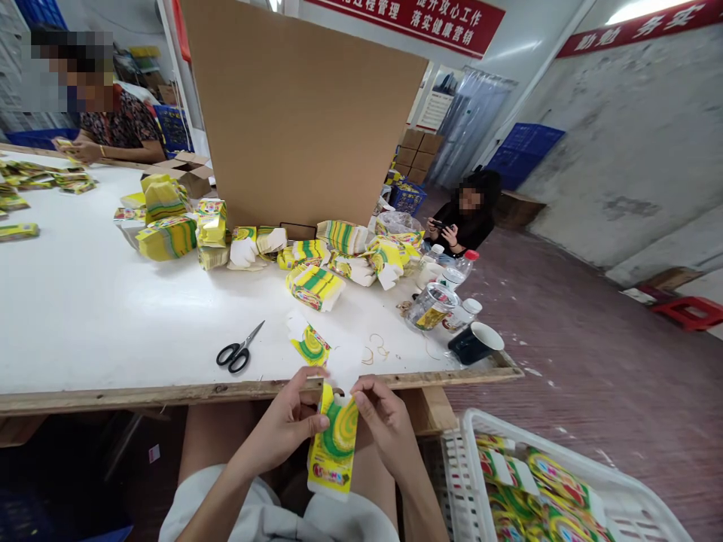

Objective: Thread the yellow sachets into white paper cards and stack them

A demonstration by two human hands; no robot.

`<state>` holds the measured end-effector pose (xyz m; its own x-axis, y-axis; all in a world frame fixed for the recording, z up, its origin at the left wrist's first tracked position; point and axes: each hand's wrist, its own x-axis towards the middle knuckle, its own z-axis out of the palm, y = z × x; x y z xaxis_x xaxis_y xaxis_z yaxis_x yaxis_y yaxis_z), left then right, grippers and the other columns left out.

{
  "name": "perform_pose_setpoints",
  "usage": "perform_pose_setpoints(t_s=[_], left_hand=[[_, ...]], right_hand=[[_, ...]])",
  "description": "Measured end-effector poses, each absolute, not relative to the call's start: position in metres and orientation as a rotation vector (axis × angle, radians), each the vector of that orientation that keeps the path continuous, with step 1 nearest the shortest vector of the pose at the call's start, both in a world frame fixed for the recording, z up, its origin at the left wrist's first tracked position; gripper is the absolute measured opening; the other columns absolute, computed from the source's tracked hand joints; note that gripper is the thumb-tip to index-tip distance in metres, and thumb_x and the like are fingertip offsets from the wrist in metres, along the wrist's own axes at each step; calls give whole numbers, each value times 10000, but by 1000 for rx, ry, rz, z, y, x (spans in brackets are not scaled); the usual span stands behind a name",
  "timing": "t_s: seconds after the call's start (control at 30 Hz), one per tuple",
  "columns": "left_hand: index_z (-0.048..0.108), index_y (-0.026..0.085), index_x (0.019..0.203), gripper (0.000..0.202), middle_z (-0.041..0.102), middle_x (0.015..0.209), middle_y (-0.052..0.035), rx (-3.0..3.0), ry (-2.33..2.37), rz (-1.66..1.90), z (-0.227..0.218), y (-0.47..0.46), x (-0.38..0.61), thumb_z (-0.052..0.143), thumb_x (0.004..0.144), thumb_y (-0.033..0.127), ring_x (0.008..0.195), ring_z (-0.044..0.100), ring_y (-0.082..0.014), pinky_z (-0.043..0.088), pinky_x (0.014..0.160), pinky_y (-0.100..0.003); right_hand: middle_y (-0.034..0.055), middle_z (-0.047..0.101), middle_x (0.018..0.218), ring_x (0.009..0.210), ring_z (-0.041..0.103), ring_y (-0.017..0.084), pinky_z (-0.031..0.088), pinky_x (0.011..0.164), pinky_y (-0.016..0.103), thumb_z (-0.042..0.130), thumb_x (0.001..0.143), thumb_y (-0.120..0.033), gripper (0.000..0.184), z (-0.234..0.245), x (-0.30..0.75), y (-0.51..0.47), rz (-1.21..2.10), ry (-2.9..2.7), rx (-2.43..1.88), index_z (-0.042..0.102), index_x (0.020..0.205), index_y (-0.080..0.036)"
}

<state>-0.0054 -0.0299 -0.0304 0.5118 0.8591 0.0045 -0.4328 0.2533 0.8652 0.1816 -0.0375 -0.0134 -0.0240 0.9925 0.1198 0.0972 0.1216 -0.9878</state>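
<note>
Both my hands hold a flat yellow and green printed package (334, 446) upright over my lap, just below the table's front edge. My left hand (291, 421) pinches its left upper edge with the fingers closed on it. My right hand (384, 423) grips the right upper edge the same way. Another such package (310, 346) lies flat on the white table (84, 316) just beyond my hands. Black-handled scissors (239, 350) lie to its left.
Stacks of the same packages (316, 286) crowd the table's middle before a big upright cardboard sheet (299, 113). Bottles, a jar and a dark cup (474, 342) stand at the right corner. A white basket (621, 497) of packages sits at my right. Two people sit beyond.
</note>
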Motion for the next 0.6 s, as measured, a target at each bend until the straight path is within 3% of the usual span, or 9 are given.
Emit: perform_pose_setpoints(t_s=[0.1, 0.17, 0.27, 0.33, 0.43, 0.6], left_hand=[[364, 300, 1433, 733, 740, 1079, -81, 956, 534, 933, -31, -30, -4, 741, 804, 275, 902, 706, -223, 538, 807, -323], [483, 265, 1371, 601, 724, 1146, -96, 1026, 581, 939, -33, -29, -4, 721, 819, 268, 974, 688, -232, 531, 841, -316], [613, 226, 1262, 439, 686, 1238, -103, 1157, 735, 995, -35, -28, -4, 695, 832, 259, 1079, 648, -256, 525, 869, -307], [630, 226, 1255, 418, 661, 1288, -99, 1213, 804, 1016, -37, -27, -3, 676, 840, 253, 1130, 627, -271, 522, 897, -318], [600, 232, 1298, 443, 650, 1312, -98, 1218, 796, 994, -40, -28, 0, 645, 857, 243, 1195, 596, -284, 510, 938, -340], [547, 227, 1356, 499, 673, 1276, -114, 1170, 761, 1000, -40, -29, -1, 632, 864, 232, 1172, 613, -283, 486, 971, -370]], right_hand=[[27, 661, 806, 759, 607, 197, 495, 702, 278, 700, 817, -410, 208, -15, 179, -38, 987, -1254, -1206, 670, 910, -226], [43, 696, 896, 835, 636, 214, 506, 765, 304, 695, 826, -400, 241, -15, 179, -38, 935, -1199, -1208, 673, 1008, -244], [73, 705, 951, 933, 627, 242, 485, 849, 342, 603, 887, -432, 253, -14, 184, -38, 866, -1308, -1205, 750, 930, -230], [61, 691, 873, 816, 613, 219, 486, 759, 317, 614, 874, -432, 277, -14, 188, -38, 902, -1407, -1250, 776, 940, -217], [-10, 613, 700, 593, 516, 149, 427, 569, 255, 701, 800, -369, 352, -19, 187, -37, 970, -1447, -1375, 728, 1118, -221], [-49, 547, 608, 549, 507, 145, 411, 536, 236, 708, 763, -333, 312, -25, 179, -35, 878, -1453, -1446, 710, 1065, -251]])
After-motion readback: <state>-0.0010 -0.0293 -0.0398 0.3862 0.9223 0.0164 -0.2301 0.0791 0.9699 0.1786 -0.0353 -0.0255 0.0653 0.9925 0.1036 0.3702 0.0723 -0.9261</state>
